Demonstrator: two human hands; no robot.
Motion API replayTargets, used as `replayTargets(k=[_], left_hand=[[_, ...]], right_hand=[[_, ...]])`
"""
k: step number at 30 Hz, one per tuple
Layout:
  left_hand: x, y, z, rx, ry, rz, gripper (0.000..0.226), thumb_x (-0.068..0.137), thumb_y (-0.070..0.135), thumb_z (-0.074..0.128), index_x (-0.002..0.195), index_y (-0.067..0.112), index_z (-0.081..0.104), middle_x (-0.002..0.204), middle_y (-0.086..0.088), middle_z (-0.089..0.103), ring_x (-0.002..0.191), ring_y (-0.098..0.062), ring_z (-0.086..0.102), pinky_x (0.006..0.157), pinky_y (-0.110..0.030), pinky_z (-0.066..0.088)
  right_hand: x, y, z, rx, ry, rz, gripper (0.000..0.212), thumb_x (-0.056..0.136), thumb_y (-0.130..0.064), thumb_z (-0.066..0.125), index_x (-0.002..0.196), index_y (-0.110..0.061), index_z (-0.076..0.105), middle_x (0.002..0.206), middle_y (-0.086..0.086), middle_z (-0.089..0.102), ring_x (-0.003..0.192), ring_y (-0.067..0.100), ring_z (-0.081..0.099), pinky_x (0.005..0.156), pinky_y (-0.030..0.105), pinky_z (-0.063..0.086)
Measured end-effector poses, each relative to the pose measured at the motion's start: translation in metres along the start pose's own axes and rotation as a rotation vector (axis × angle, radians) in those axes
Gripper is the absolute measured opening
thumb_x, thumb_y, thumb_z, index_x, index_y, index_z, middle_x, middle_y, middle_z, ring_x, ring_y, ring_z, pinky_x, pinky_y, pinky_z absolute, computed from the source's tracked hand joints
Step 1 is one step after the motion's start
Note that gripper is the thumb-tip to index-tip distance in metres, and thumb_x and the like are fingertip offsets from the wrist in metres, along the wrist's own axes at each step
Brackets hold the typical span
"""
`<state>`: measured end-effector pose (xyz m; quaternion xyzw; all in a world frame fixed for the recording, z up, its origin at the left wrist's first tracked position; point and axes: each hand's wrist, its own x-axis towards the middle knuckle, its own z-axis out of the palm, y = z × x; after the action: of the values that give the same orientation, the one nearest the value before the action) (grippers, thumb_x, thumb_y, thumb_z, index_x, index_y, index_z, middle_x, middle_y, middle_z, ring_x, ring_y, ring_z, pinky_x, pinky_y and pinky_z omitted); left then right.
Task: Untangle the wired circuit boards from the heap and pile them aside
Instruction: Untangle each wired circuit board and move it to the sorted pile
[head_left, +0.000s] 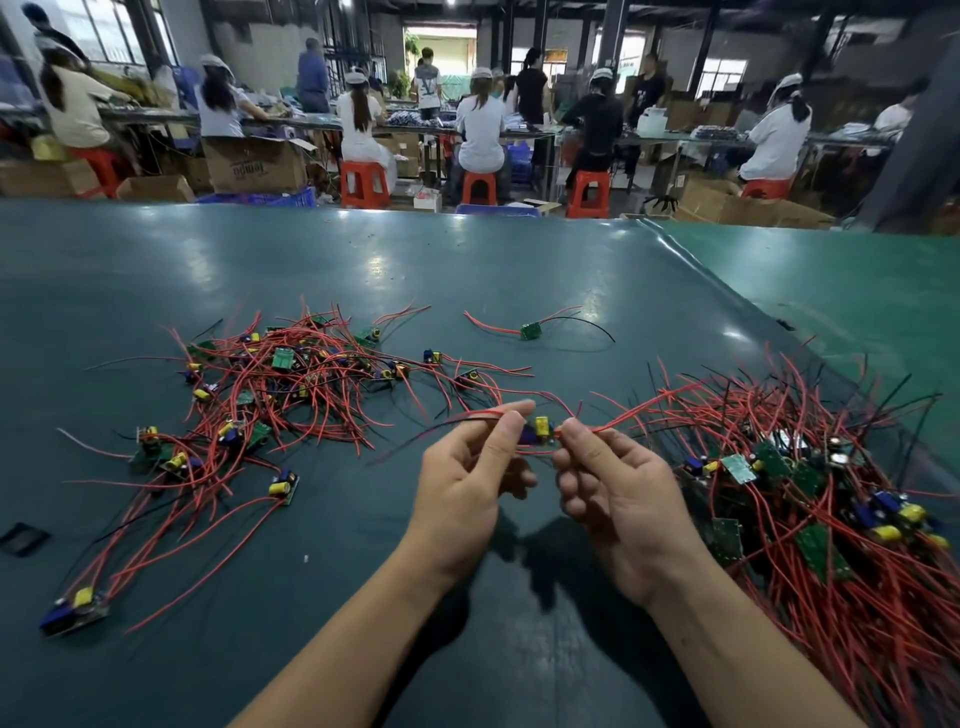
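Note:
A small circuit board with a yellow capacitor and a blue part hangs between my two hands, above the table's middle. My left hand pinches its red wires between thumb and forefinger. My right hand pinches the board's other end, where red wires run off to the right. Those wires lead into a dense tangled heap of boards at my right. A looser spread of wired boards lies at centre left.
The dark green table mat stretches far ahead; a lighter green mat overlaps it at the right. One lone board with red and black wires lies farther back. Another board sits near left. Seated people work at benches beyond.

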<state>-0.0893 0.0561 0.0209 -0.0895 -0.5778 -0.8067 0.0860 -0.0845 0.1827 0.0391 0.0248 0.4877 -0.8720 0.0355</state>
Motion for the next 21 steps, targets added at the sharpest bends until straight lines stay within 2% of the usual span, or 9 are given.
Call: replayTargets(k=[2,4,5,7,10,13,16,18,21], left_hand=[[0.0,0.001,-0.003,0.001,-0.016,0.006,0.028,0.083,0.027,0.058,0.105,0.015,0.07,0.087,-0.004,0.073,0.068,-0.015,0.066,0.061,-0.022,0.052],[0.002,0.004,-0.003,-0.007,-0.02,-0.015,0.026,0.086,0.023,0.055,0.105,0.011,0.069,0.089,-0.008,0.074,0.074,-0.017,0.068,0.066,-0.023,0.055],[0.003,0.006,-0.003,-0.048,-0.002,-0.044,0.025,0.088,0.021,0.054,0.105,0.01,0.068,0.085,-0.009,0.074,0.071,-0.016,0.067,0.064,-0.022,0.055],[0.006,0.011,-0.004,-0.179,0.047,-0.108,0.019,0.093,0.015,0.049,0.105,0.007,0.062,0.076,-0.01,0.073,0.058,-0.014,0.063,0.055,-0.019,0.051],[0.01,0.016,-0.008,-0.268,0.077,-0.173,0.014,0.097,0.015,0.048,0.086,0.008,0.053,0.067,-0.01,0.068,0.046,-0.012,0.053,0.047,-0.019,0.044],[0.007,0.013,-0.008,-0.105,0.025,-0.247,0.021,0.101,0.02,0.045,0.083,0.009,0.044,0.052,-0.007,0.053,0.036,-0.011,0.039,0.038,-0.018,0.033],[0.0,0.007,-0.007,0.117,-0.133,-0.279,0.016,0.1,0.02,0.046,0.107,0.006,0.042,0.045,-0.003,0.048,0.032,-0.009,0.036,0.036,-0.016,0.03],[-0.003,0.006,-0.008,0.161,-0.264,-0.31,0.027,0.099,0.02,0.046,0.123,0.009,0.04,0.046,-0.002,0.051,0.033,-0.008,0.042,0.037,-0.016,0.032],[-0.004,0.01,-0.011,0.154,-0.339,-0.378,0.047,0.089,0.036,0.051,0.132,0.018,0.042,0.055,-0.008,0.045,0.033,-0.009,0.042,0.036,-0.016,0.031]], right_hand=[[0.0,0.005,-0.001,-0.091,0.001,-0.048,0.014,0.071,-0.018,0.074,0.076,-0.01,0.064,0.061,0.006,0.063,0.042,0.01,0.051,0.035,0.017,0.038],[-0.002,0.006,-0.005,-0.314,-0.043,-0.194,0.008,0.078,-0.013,0.074,0.079,-0.009,0.067,0.063,0.005,0.066,0.045,0.014,0.054,0.037,0.02,0.04],[-0.003,0.005,-0.005,-0.438,-0.081,-0.282,0.005,0.08,-0.009,0.074,0.08,-0.011,0.07,0.065,0.003,0.068,0.047,0.013,0.055,0.039,0.02,0.041],[-0.004,0.002,-0.008,-0.634,-0.163,-0.409,0.014,0.08,-0.004,0.076,0.083,-0.018,0.076,0.072,-0.003,0.071,0.051,0.008,0.058,0.043,0.015,0.042],[-0.002,0.001,-0.012,-0.82,-0.161,-0.428,0.028,0.083,0.0,0.073,0.087,-0.028,0.075,0.075,-0.01,0.07,0.055,0.007,0.059,0.047,0.011,0.042],[-0.001,0.0,-0.01,-0.705,-0.029,-0.289,0.003,0.09,-0.02,0.068,0.088,-0.021,0.07,0.071,0.0,0.068,0.05,0.009,0.055,0.042,0.016,0.04],[-0.005,-0.002,-0.006,-0.531,-0.124,0.006,0.032,0.087,-0.047,0.058,0.083,-0.019,0.073,0.062,0.003,0.062,0.037,0.011,0.044,0.034,0.016,0.029],[-0.008,-0.003,-0.004,-0.517,-0.222,0.153,0.041,0.087,-0.052,0.055,0.072,-0.017,0.071,0.057,0.006,0.06,0.035,0.01,0.038,0.036,0.013,0.023],[-0.008,-0.005,-0.008,-0.48,-0.249,0.18,0.037,0.075,-0.05,0.066,0.068,-0.014,0.066,0.05,0.004,0.042,0.037,0.009,0.026,0.039,0.014,0.019]])
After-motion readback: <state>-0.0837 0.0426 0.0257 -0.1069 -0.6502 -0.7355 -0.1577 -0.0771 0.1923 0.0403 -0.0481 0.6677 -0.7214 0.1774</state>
